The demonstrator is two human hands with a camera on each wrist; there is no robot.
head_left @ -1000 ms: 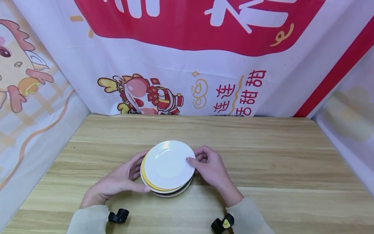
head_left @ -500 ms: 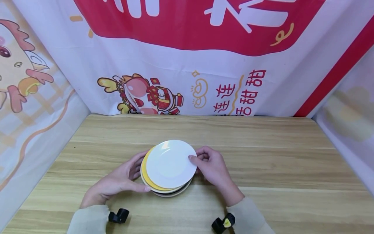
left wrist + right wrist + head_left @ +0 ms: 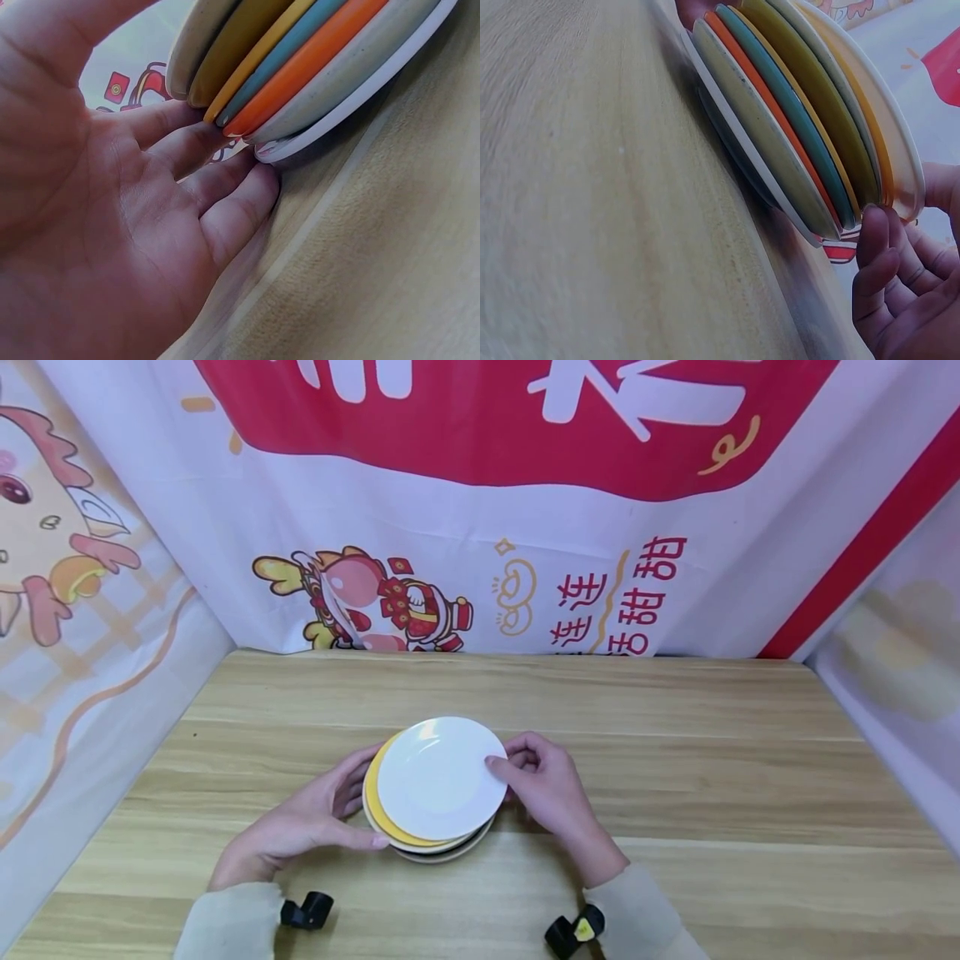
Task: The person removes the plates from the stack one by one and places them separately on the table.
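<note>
A stack of plates (image 3: 810, 142) stands on the table, its rims showing white, grey-green, orange, teal, yellow and olive in the right wrist view. On top lies a white plate (image 3: 442, 781), shifted to the right of the yellow plate (image 3: 377, 806) beneath it. My right hand (image 3: 549, 787) pinches the white plate's right edge, thumb on its upper face and fingers at or under the rim. Around the left side of the stack, my left hand (image 3: 307, 831) holds the rims between thumb and fingers. In the left wrist view its fingertips (image 3: 259, 184) touch the lower rims.
The wooden table (image 3: 720, 777) stretches out on both sides of the stack. Behind it hangs a printed white and red cloth (image 3: 480, 518), with further cloth walls at left and right. Each wrist carries a small black camera (image 3: 307, 911).
The white plate has slid a little to the right with my right hand, so more of the yellow plate shows at the left. My left hand stays in place on the stack.
</note>
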